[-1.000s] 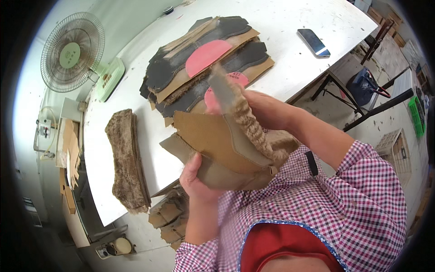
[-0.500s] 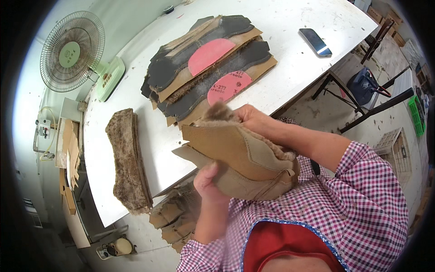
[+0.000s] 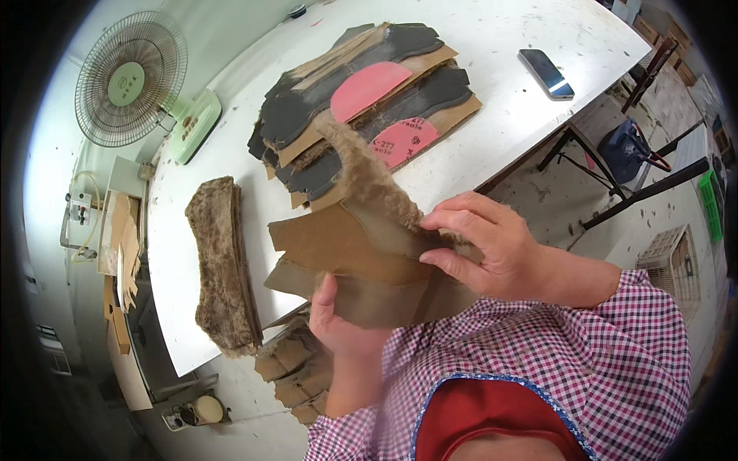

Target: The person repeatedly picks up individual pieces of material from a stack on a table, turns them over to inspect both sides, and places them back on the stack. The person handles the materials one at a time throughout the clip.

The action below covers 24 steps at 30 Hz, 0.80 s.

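A tan-brown shoe upper (image 3: 330, 242) with stitched seams hangs in front of my chest, above the table's near edge. Its brown fleece lining (image 3: 373, 173) stands up along the far side. My left hand (image 3: 346, 330) is closed round the lower part, thumb on the outer face and fingers hidden underneath. At the right end, my right hand (image 3: 503, 250) pinches the edge of the fleece and upper between thumb and fingers. Just beyond lies a pile of dark grey and tan cut pieces (image 3: 300, 123), with pink half-round pieces (image 3: 369, 88) on it.
A stack of brown fleece pieces (image 3: 219, 261) lies left on the white table (image 3: 173, 307). A phone (image 3: 546, 74) sits at the far right, and a green fan (image 3: 131, 81) stands far left. More tan pieces (image 3: 292, 369) are below the near edge. A chair (image 3: 653, 165) holds a dark bag (image 3: 626, 146).
My right hand has moved right and nearer, from the far opening to the upper's right end. The fleece now stands out further, and the upper has turned and lies flatter.
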{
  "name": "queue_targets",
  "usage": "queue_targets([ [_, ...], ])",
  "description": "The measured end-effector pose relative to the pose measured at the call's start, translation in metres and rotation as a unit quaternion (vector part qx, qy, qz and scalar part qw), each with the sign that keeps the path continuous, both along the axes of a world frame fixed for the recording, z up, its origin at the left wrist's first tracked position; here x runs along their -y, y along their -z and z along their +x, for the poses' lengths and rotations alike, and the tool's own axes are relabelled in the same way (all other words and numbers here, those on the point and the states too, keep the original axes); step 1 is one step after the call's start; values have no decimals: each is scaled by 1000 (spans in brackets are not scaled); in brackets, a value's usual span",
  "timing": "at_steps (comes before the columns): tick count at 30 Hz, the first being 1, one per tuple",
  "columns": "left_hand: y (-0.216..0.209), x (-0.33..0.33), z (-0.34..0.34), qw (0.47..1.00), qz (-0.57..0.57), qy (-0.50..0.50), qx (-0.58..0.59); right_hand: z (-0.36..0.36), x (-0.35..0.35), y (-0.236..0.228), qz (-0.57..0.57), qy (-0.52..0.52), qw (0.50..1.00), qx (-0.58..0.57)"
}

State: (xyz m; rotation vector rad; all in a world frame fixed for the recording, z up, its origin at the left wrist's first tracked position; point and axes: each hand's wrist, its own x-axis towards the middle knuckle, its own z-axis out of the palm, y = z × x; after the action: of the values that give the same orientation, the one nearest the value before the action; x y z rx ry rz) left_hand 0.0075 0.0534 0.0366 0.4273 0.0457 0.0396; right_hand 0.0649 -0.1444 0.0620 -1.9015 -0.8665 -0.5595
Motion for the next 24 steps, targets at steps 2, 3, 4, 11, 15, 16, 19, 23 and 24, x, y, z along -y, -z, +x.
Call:
queue_targets([
  [2,-5,2,-4,1000,27,-11,-2,-1,-2,1,2,-9,1000,-11],
  [3,-5,1,-5,1000,16,0,17,-1,-2,0,12,-32,999,-26],
  [4,-5,-1,-6,999,7,11,37,0,-1,0,22,-55,997,-42],
  [11,-12,0,-7,998,44,20,49,-4,9,-8,-22,-119,982,-145],
  [15,-10,0,-7,992,93,30,74,-10,10,-3,-24,-117,982,-144],
  [16,-9,1,-6,992,94,34,72,-11,10,-1,-24,-114,984,-136],
  [19,-2,5,-4,992,121,12,23,-16,9,6,9,-106,977,-186],
  [23,-1,8,-5,990,144,0,13,-13,7,16,12,-81,987,-141],
  [24,0,8,-5,989,148,2,7,-11,7,14,10,-74,990,-120],
])
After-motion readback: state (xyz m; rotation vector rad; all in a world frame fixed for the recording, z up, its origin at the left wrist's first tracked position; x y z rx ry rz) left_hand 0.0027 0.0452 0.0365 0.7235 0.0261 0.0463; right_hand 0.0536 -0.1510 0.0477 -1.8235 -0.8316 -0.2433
